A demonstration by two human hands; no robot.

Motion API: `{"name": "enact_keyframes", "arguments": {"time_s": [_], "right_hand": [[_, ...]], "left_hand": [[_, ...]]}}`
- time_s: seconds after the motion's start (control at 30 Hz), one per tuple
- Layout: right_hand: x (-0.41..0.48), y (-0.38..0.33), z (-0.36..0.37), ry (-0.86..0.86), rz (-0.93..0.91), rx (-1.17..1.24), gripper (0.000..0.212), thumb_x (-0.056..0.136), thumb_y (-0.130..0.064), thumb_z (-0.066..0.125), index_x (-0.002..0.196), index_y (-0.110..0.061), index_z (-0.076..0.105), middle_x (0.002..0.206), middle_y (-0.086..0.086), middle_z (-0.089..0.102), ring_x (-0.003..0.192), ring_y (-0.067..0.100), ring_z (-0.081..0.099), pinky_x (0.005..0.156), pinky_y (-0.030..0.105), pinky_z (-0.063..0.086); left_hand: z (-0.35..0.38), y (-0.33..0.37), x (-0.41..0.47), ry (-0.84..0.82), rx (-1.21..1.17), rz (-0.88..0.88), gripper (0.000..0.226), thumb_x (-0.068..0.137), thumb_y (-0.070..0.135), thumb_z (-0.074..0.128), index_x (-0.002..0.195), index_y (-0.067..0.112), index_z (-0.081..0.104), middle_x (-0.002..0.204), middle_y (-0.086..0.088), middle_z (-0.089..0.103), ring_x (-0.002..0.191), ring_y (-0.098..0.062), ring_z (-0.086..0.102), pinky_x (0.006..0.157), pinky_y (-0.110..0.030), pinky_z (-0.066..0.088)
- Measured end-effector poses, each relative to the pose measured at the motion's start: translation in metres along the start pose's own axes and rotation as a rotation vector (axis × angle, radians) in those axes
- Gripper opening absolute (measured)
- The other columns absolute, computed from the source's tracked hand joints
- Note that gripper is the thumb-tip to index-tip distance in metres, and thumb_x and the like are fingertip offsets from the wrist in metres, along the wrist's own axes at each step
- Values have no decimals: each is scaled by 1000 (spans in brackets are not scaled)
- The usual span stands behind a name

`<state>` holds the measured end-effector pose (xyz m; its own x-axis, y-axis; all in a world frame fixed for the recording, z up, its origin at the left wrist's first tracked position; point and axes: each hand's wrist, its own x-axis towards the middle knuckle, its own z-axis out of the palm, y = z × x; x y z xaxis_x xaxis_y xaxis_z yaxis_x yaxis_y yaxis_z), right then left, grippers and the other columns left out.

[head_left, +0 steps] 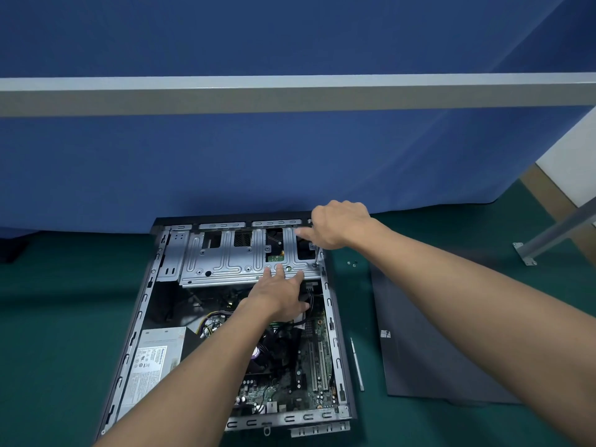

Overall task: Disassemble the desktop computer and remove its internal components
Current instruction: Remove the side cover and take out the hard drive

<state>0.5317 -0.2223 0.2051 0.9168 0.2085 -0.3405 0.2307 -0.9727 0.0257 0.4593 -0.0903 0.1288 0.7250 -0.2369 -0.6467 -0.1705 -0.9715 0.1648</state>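
The opened desktop computer point(225, 321) lies on the green desk point(64, 317), near its far edge. Its power supply point(154, 366), near left, carries a white label with print too small to read. The left hand point(277, 296) rests spread on the drive cage point(238, 256). The right hand point(335, 225) is closed around a screwdriver point(318, 254) at the cage's far right corner. The removed side panel point(429, 343) lies right, with loose screws point(352, 262) far of it.

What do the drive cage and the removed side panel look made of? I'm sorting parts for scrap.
Drive cage: apparently bare sheet steel, matte silver, with pressed ribs and punched holes. Side panel: flat dark grey sheet with a dull finish, probably painted metal, though the look alone can't rule out plastic.
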Motion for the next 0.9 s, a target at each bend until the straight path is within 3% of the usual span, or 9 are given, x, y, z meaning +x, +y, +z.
{"name": "enact_keyframes", "arguments": {"time_s": [0.07,0.2,0.27,0.4,0.57,0.67,0.77,0.83,0.9], "right_hand": [[1,0,3,73,-11,2,43,98,-49,38,70,-16,43,74,0,49,75,27,49,69,35,36],[-2,2,2,45,-61,101,2,83,-17,49,83,-15,50,83,2,55,75,26,53,62,33,37],[-1,3,2,20,-65,131,4,82,-19,50,82,-16,49,81,2,54,76,27,54,60,33,36],[2,3,9,77,-16,58,45,96,-53,37,66,-20,42,70,-1,49,72,27,50,66,36,35],[3,5,5,47,-79,138,4,82,-17,51,84,-15,51,89,5,58,79,28,53,63,34,38],[4,4,2,28,-80,127,12,86,-27,51,83,-16,52,88,3,59,76,26,54,63,34,36],[5,3,5,69,-54,53,45,96,-51,41,66,-17,44,71,0,50,68,25,49,66,36,35],[4,3,7,90,-79,63,33,96,-36,47,69,-17,42,73,1,47,72,28,50,65,35,35],[3,3,6,90,-94,99,8,87,-20,49,81,-16,47,79,2,49,79,30,52,64,34,36]], "left_hand": [[0,0,-1,5,16,1,75,100,48,43,156,26,-1,161,-19,-7,147,-43,-5,119,-49,9],[-1,2,0,15,21,0,71,100,47,43,156,25,4,161,-20,-2,147,-44,-1,118,-49,14],[-2,3,1,38,25,-5,66,100,46,43,155,25,12,161,-21,5,146,-43,5,117,-49,19],[-4,5,4,42,36,-12,62,100,48,41,153,23,21,157,-22,19,144,-43,17,116,-47,23],[-3,3,4,68,19,-17,60,101,45,41,153,25,22,158,-20,18,144,-41,19,115,-47,25],[-3,3,5,88,21,-13,57,101,45,41,152,24,27,156,-20,24,143,-40,22,115,-45,24],[-3,3,6,89,15,-16,56,101,46,41,151,24,30,155,-19,26,142,-40,24,114,-45,26],[-1,3,5,111,6,-17,53,101,45,41,149,24,33,152,-17,33,140,-38,30,111,-45,30],[1,1,4,238,-31,-26,43,101,43,42,137,22,50,133,-14,55,123,-33,50,101,-42,42]]}}
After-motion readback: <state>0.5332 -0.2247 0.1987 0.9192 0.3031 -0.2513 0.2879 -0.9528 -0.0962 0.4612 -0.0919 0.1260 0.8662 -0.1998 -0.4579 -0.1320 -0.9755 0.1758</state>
